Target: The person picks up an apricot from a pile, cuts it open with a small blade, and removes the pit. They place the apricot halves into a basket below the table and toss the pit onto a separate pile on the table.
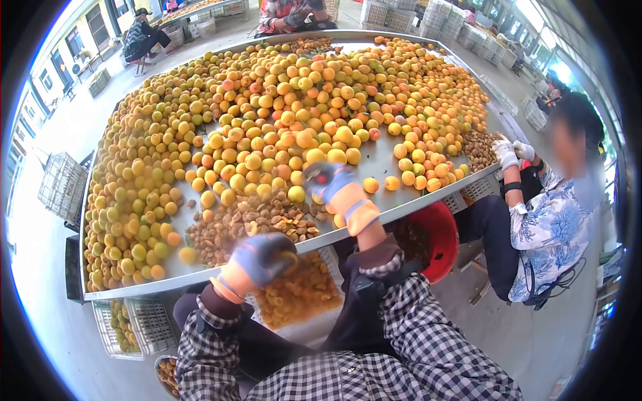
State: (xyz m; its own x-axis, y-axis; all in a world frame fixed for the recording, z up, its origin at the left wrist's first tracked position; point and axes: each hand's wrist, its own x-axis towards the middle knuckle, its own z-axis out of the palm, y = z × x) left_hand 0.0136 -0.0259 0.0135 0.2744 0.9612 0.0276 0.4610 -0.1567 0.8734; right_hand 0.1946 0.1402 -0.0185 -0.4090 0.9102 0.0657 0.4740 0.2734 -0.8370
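Heaps of yellow-orange fruit [287, 120] cover a large metal table [381, 150]. My left hand [259, 264], in a blue and orange glove, hangs at the table's near edge above a crate of split fruit [297, 291]; motion smears its fingers. Farther up and to the right, my right hand [338, 190], gloved alike, is over the table beside the whole fruit. Its fingers are blurred, with something dark and red at them that I cannot make out. Brown pits [231, 227] lie piled on the table between and beyond my hands.
A red bucket [447, 244] stands under the table's edge at my right. A co-worker in white gloves [511, 152] sits at the right side. Another person [294, 17] is across the table. Plastic crates [63, 187] stand at the left, and more [150, 327] below the table.
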